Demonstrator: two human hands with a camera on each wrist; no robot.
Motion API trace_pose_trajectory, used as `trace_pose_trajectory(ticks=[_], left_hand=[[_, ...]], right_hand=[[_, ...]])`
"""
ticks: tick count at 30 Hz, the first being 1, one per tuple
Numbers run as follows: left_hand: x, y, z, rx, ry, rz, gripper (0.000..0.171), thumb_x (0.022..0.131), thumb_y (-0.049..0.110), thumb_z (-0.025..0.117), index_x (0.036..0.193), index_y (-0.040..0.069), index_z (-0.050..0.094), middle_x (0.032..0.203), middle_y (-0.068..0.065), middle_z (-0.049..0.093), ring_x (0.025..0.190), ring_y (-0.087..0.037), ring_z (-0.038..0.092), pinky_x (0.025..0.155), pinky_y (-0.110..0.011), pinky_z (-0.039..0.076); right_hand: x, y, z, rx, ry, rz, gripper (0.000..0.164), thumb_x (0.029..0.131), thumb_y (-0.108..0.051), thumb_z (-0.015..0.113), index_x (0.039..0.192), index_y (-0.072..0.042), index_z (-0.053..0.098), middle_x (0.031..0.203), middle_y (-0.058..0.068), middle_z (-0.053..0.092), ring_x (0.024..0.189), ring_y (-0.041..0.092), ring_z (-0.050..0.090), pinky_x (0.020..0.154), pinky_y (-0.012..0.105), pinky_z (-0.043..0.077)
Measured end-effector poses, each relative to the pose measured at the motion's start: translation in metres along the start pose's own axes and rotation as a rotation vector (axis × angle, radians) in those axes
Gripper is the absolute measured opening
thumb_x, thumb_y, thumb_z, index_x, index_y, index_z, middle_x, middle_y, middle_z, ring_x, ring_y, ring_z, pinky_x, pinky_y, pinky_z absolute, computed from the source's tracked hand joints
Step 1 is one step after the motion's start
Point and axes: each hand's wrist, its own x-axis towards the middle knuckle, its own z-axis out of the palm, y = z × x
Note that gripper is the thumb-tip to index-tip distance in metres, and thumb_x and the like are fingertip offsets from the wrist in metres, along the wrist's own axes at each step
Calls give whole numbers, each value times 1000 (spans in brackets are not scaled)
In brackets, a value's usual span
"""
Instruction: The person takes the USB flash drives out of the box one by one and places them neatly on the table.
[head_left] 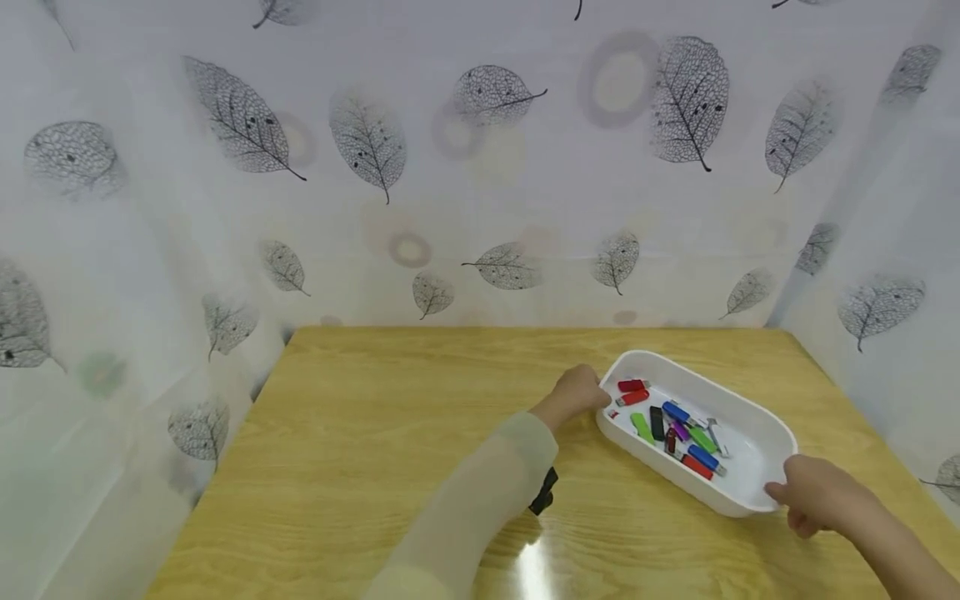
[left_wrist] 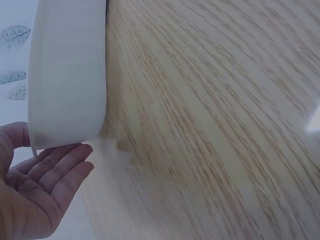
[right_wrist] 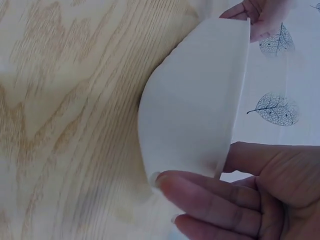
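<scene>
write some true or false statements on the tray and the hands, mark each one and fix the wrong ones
1. The left hand and the right hand both hold the white tray. True.
2. The white tray is upside down. False: its open side faces up.
3. Several USB sticks lie inside the white tray. True.
4. All the USB sticks are red. False: there are also black, green and blue ones.
5. The backdrop bears printed leaves. True.
</scene>
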Motion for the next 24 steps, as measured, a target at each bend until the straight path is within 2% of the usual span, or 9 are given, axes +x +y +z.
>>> trace_pose_trajectory(ticks=[3, 7, 12, 15, 19, 24], left_hand=[[-2, -6, -5, 27, 1, 21, 41, 78, 9, 68, 50, 11, 38, 46, 3, 29, 44, -11, 29, 42, -22, 26], [-7, -11, -9, 35, -1, 44, 41, 77, 7, 68, 50, 11, 37, 47, 3, 30, 44, -11, 30, 42, -22, 27], [-12, -15, -11, 12, 15, 3, 29, 78, 8, 68, 59, 8, 46, 56, 0, 39, 51, -12, 38, 46, -22, 33], [-13, -19, -14, 0, 31, -12, 25, 78, 8, 67, 62, 8, 48, 59, -1, 42, 53, -13, 40, 47, -23, 34], [-12, -26, -17, -2, 45, -4, 22, 79, 9, 67, 65, 7, 50, 61, -2, 44, 54, -14, 42, 48, -23, 37], [-19, -34, -17, 8, 44, 33, 15, 79, 11, 69, 73, 4, 57, 63, -1, 48, 56, -13, 45, 50, -22, 38]], right_hand=[[3, -3, -2, 14, 28, -10, 26, 92, -15, 56, 77, 6, 53, 58, 2, 59, 51, 13, 59, 53, 30, 48], [7, -7, -3, 24, 36, 1, 25, 92, -13, 54, 77, 7, 54, 59, 2, 59, 52, 12, 59, 54, 30, 48], [11, -16, -4, -10, 64, -6, 20, 91, -9, 52, 76, 4, 55, 59, 2, 59, 52, 12, 59, 55, 31, 47], [16, -22, -7, -7, 75, -14, 19, 90, -8, 54, 79, 8, 55, 61, 3, 59, 53, 13, 60, 55, 32, 48], [24, -24, -8, 64, 83, -10, 22, 89, -9, 57, 84, 13, 55, 63, 4, 60, 55, 13, 60, 55, 30, 49], [31, -19, -4, 229, 69, -2, 30, 87, -6, 58, 94, 22, 50, 64, 6, 63, 58, 15, 63, 55, 30, 52]])
